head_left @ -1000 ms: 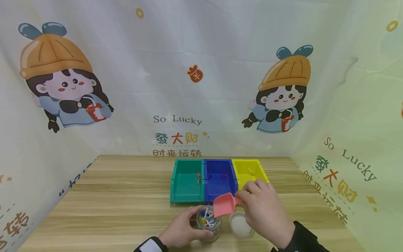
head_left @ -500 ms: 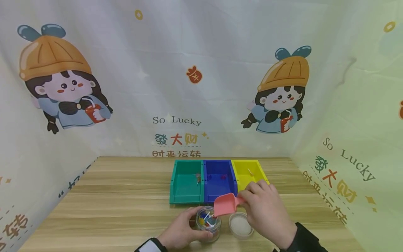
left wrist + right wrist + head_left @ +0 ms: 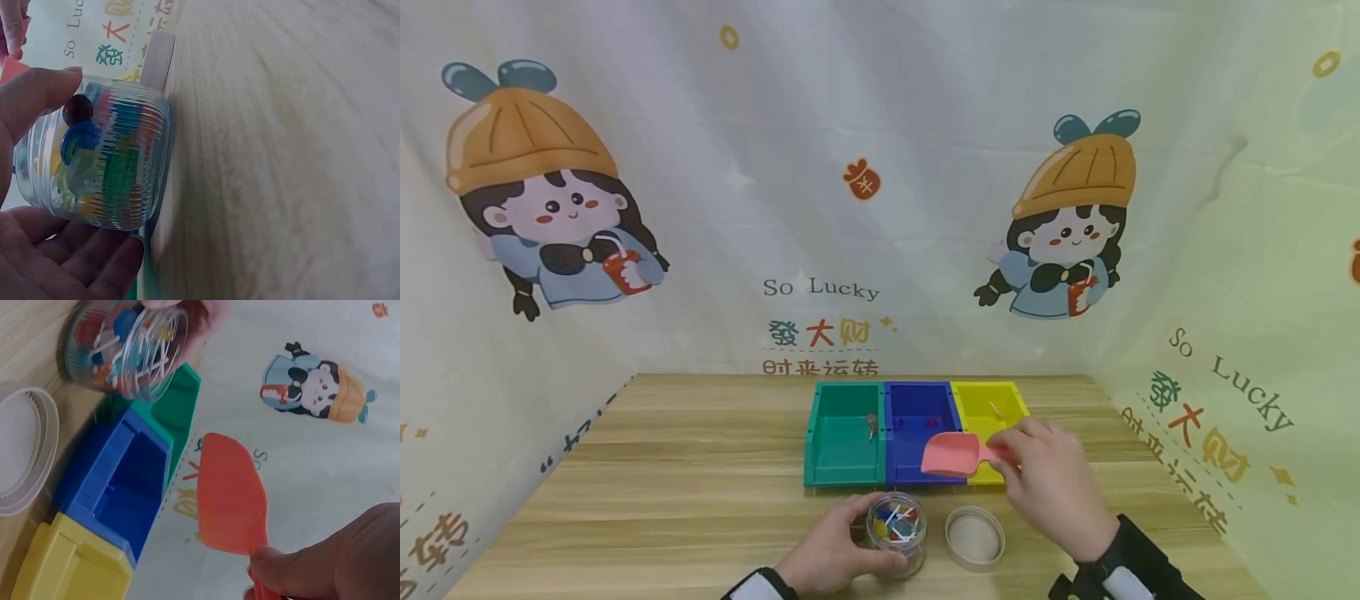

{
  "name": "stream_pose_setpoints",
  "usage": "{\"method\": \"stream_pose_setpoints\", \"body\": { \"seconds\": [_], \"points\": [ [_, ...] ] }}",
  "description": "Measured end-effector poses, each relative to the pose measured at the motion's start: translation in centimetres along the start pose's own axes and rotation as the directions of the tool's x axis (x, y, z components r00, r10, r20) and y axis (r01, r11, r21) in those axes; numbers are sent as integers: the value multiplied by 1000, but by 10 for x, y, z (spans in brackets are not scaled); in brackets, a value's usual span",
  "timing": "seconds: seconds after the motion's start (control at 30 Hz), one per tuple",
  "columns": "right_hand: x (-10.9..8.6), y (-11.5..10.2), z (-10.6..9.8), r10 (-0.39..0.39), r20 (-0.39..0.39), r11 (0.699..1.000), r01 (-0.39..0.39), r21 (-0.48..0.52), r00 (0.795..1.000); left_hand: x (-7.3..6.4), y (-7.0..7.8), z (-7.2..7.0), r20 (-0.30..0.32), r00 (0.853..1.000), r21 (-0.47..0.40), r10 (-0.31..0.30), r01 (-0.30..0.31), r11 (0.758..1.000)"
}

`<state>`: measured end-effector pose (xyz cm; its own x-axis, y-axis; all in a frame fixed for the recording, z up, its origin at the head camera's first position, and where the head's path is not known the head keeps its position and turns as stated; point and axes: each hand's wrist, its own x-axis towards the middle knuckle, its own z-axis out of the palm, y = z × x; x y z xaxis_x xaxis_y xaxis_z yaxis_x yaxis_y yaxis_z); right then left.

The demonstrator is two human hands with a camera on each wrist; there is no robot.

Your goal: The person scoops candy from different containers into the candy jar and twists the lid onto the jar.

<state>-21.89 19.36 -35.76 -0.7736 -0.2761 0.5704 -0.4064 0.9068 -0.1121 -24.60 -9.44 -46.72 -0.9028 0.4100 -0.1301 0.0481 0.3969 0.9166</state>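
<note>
My left hand (image 3: 842, 546) grips a clear ribbed jar (image 3: 119, 187) that stands upright on the table, thumb on one side and fingers on the other. Small coloured pieces and white sticks (image 3: 898, 523) fill the open jar. In my right hand (image 3: 1056, 483) a pink scoop (image 3: 951, 455) is pinched by its handle. Its blade hangs over the front of the blue bin (image 3: 917, 477) and the yellow bin (image 3: 988, 398); the right wrist view shows the blade (image 3: 228, 494) from the side, its contents hidden.
A round white lid (image 3: 974, 537) lies on the table right of the jar. The green bin (image 3: 846, 458) adjoins the blue one; each of the three bins holds a few small pieces. A printed curtain (image 3: 925, 167) hangs behind the wooden table (image 3: 685, 467).
My right hand has lifted the scoop away from the jar mouth, up and to the right toward the bins. The left hand still holds the jar in place.
</note>
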Motion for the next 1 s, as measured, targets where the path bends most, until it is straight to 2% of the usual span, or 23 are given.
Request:
{"method": "stream_pose_setpoints", "body": {
  "seconds": [0.13,0.23,0.47,0.57,0.7,1.0],
  "points": [
    [6,11,3,88,13,995,-89,41,996,0,-1,0,-1,1000,1,1,-1,1000],
    [9,19,5,171,43,982,-174,69,984,0,-2,0,-1,1000,6,8,-8,1000],
    [12,42,16,321,130,940,-332,75,938,-1,-4,0,8,999,-4,50,-50,999],
    [13,52,22,375,176,918,-391,64,910,0,-5,0,10,999,-13,38,-38,999],
    [12,63,30,406,201,906,-422,43,892,2,-6,0,7,1000,-16,16,-15,1000],
    [7,76,48,396,206,913,-408,20,895,0,-4,1,-2,1000,-24,6,-6,1000]
  ]
}}
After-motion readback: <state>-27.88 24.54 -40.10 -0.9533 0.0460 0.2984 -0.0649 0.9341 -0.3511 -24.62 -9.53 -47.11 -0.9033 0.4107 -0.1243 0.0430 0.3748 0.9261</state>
